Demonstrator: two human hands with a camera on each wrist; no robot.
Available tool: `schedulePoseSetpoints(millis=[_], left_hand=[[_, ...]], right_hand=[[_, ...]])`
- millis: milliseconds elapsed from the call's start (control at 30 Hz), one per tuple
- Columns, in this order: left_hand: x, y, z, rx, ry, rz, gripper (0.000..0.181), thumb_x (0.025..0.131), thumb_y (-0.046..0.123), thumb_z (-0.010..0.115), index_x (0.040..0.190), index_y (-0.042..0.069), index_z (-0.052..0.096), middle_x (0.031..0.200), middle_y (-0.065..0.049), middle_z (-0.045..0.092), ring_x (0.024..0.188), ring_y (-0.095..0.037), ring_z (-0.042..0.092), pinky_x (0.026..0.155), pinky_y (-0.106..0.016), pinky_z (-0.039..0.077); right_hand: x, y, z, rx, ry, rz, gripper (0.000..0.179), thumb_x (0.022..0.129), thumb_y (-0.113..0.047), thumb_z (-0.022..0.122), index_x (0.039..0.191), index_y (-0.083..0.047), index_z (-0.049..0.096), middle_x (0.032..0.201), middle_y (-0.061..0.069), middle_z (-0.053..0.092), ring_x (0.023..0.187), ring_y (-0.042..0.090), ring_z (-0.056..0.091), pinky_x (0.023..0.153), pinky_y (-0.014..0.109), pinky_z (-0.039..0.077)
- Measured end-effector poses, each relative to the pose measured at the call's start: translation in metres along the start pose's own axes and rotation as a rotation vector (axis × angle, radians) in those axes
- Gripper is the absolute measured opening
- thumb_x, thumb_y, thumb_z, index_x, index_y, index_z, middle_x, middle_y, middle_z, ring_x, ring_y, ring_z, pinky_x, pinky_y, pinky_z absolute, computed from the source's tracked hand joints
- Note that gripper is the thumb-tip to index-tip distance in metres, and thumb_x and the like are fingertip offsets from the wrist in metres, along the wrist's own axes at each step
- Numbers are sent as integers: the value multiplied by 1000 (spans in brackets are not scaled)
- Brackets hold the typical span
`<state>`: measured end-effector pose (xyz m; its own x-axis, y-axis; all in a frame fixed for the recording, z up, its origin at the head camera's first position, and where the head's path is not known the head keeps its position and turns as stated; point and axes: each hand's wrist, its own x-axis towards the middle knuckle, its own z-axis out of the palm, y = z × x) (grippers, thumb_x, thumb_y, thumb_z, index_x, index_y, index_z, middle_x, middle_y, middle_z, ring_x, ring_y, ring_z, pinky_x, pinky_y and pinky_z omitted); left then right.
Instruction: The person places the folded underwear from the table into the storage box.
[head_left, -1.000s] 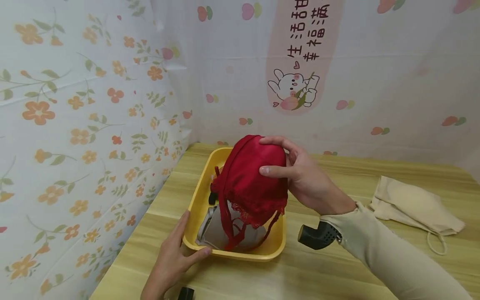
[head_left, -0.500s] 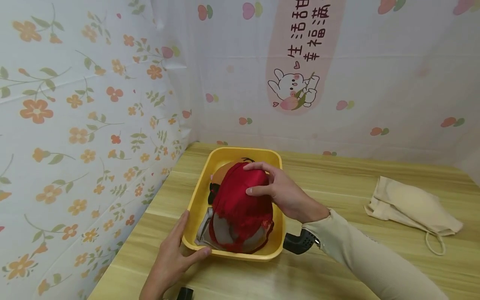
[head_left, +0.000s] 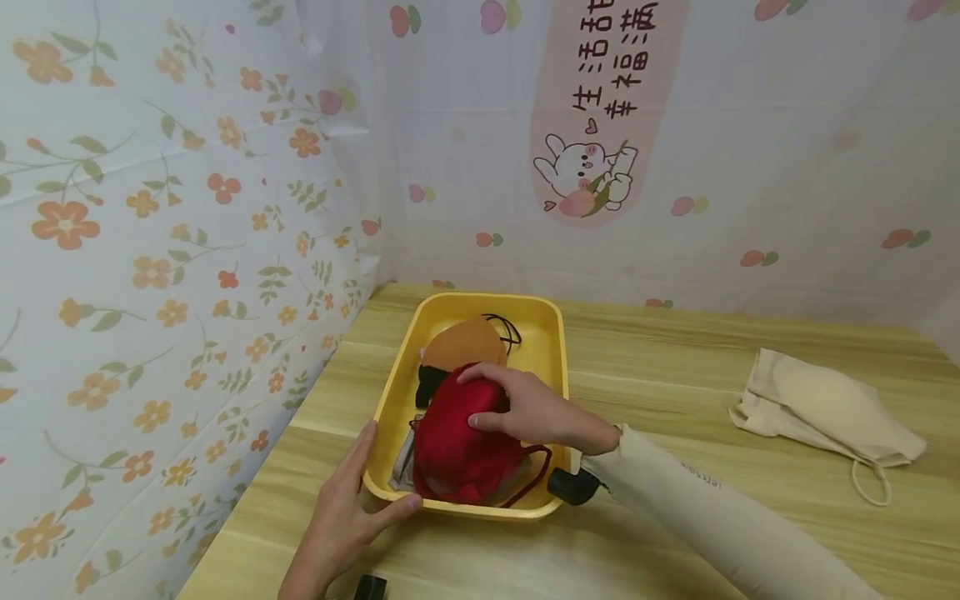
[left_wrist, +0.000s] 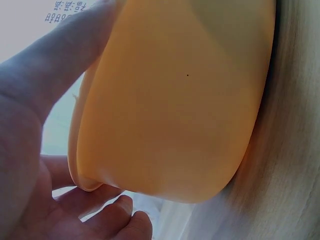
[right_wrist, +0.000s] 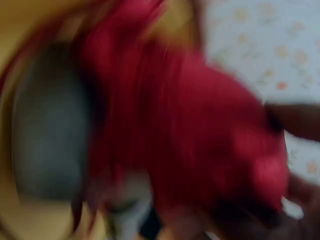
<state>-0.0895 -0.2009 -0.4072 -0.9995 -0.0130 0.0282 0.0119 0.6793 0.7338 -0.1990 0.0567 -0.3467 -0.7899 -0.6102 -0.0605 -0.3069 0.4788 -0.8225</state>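
A folded red bra (head_left: 450, 442) with lace and thin straps is in the near part of a yellow plastic bin (head_left: 564, 358). My right hand (head_left: 525, 408) pinches its upper edge between thumb and fingers; the right wrist view shows the red bra (right_wrist: 200, 130) blurred. Beneath it, a grey bra (head_left: 403, 468) is mostly covered. Farther back in the bin lies a tan-orange bra (head_left: 468, 343) with black straps. My left hand (head_left: 341, 500) grips the bin's near left corner, thumb at the front wall, fingers along the left side.
A folded beige bra (head_left: 832, 408) with a looped strap lies on the wood-patterned table (head_left: 660, 358) to the right. Floral cloth (head_left: 172, 250) hangs at the left, and a printed cloth (head_left: 465, 167) hangs behind the table.
My right hand has lowered the red bra into the near part of the bin, over the grey one, uncovering the tan-orange bra. The left hand has stayed at the bin's corner.
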Motion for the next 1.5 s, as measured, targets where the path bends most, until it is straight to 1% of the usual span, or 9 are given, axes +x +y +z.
schedulePoseSetpoints(millis=[67,133,300,733,867,1000,1133,1300,1500], left_hand=[[0,0,0,-4,2,2,112,77,48,85,160,7,23,165,-18,29,150,-43,32,119,-59,36],[0,-1,0,-7,3,3,112,77,48,85,160,7,23,165,-18,28,150,-42,32,119,-58,35],[0,0,0,-11,-2,-3,112,77,49,84,161,9,22,166,-17,28,150,-42,32,119,-58,36],[2,1,-2,-9,-10,-6,113,77,49,84,161,8,21,166,-18,27,151,-43,30,119,-59,35],[2,0,-1,-2,-13,-10,114,77,50,84,161,8,20,166,-18,26,151,-42,29,119,-60,35],[0,0,-2,0,-18,-20,114,77,51,84,161,8,19,167,-18,25,151,-43,29,120,-61,34],[0,0,-2,-4,-16,-15,114,77,51,84,161,8,20,166,-18,25,151,-43,29,120,-61,33],[0,-1,-1,3,-11,-3,114,77,51,84,161,7,21,166,-19,26,151,-43,30,119,-61,34],[0,-1,0,10,-6,12,114,76,50,85,160,6,22,165,-19,28,150,-42,32,118,-60,36]], right_hand=[[-1,1,1,-240,-9,-69,44,94,-28,72,135,-21,58,126,7,67,108,24,65,85,35,59],[-2,2,2,-386,-33,-100,45,94,-33,70,136,-20,59,122,7,71,106,23,66,87,38,58],[-3,4,1,-525,-73,-88,47,95,-35,68,138,-19,60,121,9,70,108,24,64,92,43,56],[-5,0,-4,-572,-130,15,51,95,-36,69,144,-26,57,136,7,64,125,25,59,103,44,53],[-6,-1,-9,-537,-124,63,52,95,-36,69,145,-30,55,116,4,69,100,19,64,81,34,57],[-8,-1,-16,-516,-90,50,53,95,-38,68,145,-26,54,92,0,68,67,12,55,59,24,47],[-12,3,-27,-505,-47,-16,52,98,-38,64,145,-19,55,93,-2,74,68,6,59,59,21,46],[-21,9,-42,-459,20,-72,51,99,-36,63,147,-21,52,94,1,72,67,6,61,60,21,50],[-35,22,-65,-410,145,-51,55,98,-32,65,149,-17,48,106,11,71,66,8,65,63,24,54]])
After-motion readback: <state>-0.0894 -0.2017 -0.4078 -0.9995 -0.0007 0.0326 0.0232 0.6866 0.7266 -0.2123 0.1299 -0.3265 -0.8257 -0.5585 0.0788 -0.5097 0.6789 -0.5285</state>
